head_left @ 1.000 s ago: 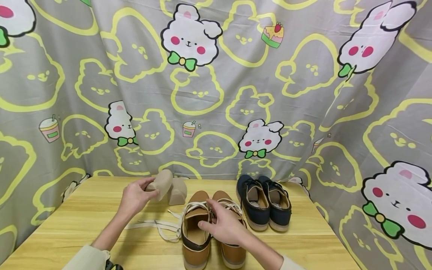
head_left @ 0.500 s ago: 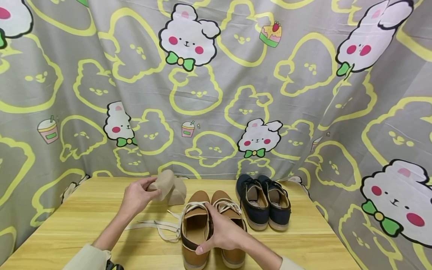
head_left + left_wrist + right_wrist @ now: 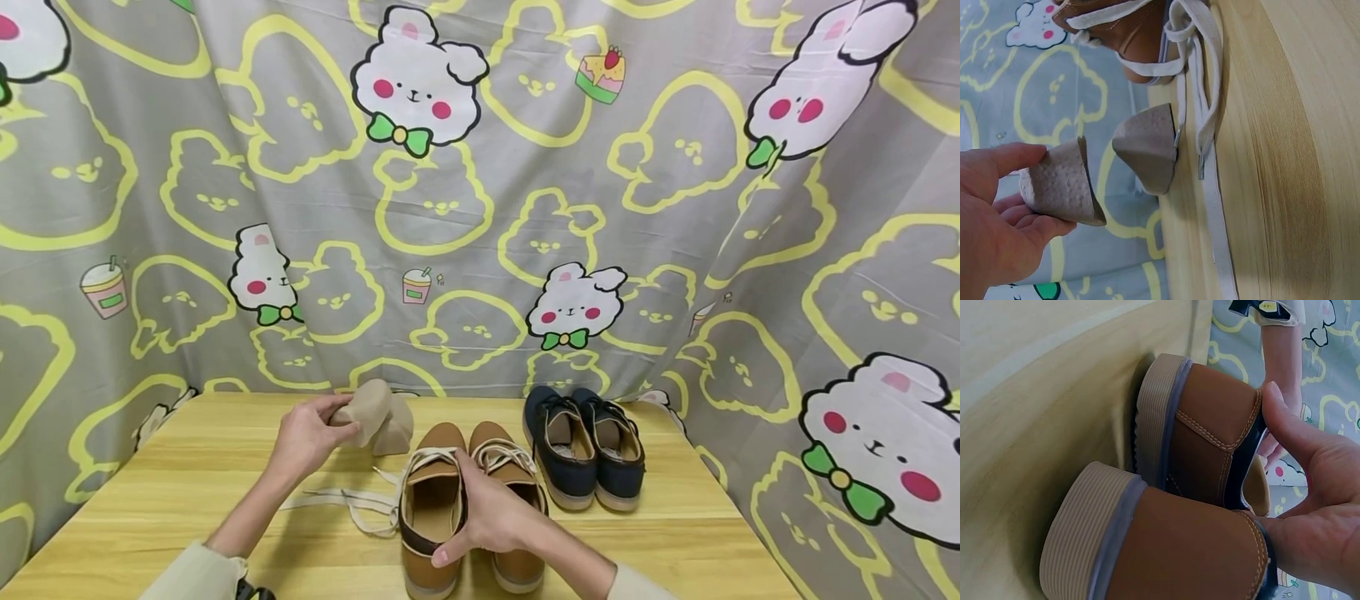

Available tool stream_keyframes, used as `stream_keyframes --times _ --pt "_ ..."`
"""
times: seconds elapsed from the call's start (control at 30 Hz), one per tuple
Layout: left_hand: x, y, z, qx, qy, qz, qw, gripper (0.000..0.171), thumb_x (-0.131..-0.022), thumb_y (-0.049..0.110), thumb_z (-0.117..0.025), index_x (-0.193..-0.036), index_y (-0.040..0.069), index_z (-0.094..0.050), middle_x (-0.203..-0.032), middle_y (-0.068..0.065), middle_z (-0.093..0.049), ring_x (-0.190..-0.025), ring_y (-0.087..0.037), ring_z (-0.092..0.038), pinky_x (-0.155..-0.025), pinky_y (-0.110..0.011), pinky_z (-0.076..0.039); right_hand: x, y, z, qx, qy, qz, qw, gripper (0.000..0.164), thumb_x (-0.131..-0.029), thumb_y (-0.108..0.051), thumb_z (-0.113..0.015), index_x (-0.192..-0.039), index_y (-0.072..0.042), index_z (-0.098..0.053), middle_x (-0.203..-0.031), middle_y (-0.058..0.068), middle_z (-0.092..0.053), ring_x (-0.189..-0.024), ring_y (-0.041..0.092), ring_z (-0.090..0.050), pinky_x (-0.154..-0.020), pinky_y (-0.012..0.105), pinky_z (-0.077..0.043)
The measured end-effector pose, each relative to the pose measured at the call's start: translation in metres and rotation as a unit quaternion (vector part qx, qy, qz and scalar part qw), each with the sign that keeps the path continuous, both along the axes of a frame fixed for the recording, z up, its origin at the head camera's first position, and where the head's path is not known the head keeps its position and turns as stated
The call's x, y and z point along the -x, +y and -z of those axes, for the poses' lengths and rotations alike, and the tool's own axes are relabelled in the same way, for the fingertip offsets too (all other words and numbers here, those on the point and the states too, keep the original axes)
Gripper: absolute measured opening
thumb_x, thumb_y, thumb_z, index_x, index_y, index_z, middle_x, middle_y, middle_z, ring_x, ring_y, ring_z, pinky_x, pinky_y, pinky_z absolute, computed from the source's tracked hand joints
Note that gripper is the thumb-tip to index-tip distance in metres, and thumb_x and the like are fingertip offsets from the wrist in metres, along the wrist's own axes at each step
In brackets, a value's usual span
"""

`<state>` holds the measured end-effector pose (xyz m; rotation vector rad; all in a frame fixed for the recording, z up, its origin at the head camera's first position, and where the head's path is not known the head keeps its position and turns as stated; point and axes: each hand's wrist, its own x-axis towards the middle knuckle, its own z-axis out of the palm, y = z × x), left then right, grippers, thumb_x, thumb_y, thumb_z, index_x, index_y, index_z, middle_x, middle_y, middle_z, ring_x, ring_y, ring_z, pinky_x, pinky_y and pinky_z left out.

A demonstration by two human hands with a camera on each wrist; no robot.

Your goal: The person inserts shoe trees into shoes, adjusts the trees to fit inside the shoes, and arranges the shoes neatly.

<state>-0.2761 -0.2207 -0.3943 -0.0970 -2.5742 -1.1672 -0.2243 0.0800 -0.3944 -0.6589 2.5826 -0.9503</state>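
Observation:
My left hand (image 3: pixel 307 433) pinches a beige moulded-pulp shoe insert (image 3: pixel 1063 181) between thumb and fingers, raised at the back left. A second insert (image 3: pixel 1147 147) stands on the table just right of it, partly covered in the head view. Below, my right hand (image 3: pixel 491 512) grips the left brown lace-up shoe (image 3: pixel 431 571). Its thumb lies on the dark heel collar and its index finger reaches toward the tongue; the other fingers are hidden between the shoes. The right brown shoe (image 3: pixel 1179 550) stands close beside, partly behind that hand.
Loose white laces (image 3: pixel 363 500) trail left over the wooden table (image 3: pixel 195 467). A navy pair, left shoe (image 3: pixel 567 479) and right shoe (image 3: pixel 621 483), stands at the back right. A patterned curtain (image 3: pixel 465 208) hangs behind the table and along both sides.
My right thumb has moved from inside the left brown shoe's opening back to its heel, and the hand now grips that shoe. My left hand has shifted the insert slightly right.

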Motion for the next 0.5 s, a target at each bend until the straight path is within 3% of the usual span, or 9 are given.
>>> stream_keyframes --times 0.5 --pt "-0.0063 0.0012 -0.0028 0.011 0.011 0.014 0.9998 0.042 -0.084 0.019 -0.082 -0.124 0.01 -0.074 -0.121 -0.015 -0.073 -0.111 -0.034 -0.068 -0.085 -0.043 -0.057 0.0032 -0.001 0.0033 0.002 -0.014 0.003 1.0 0.134 -0.065 -0.044 -0.096 -0.163 -0.008 -0.013 -0.163 0.021 -0.032 -0.145 0.039 -0.04 -0.112 0.055 -0.041"
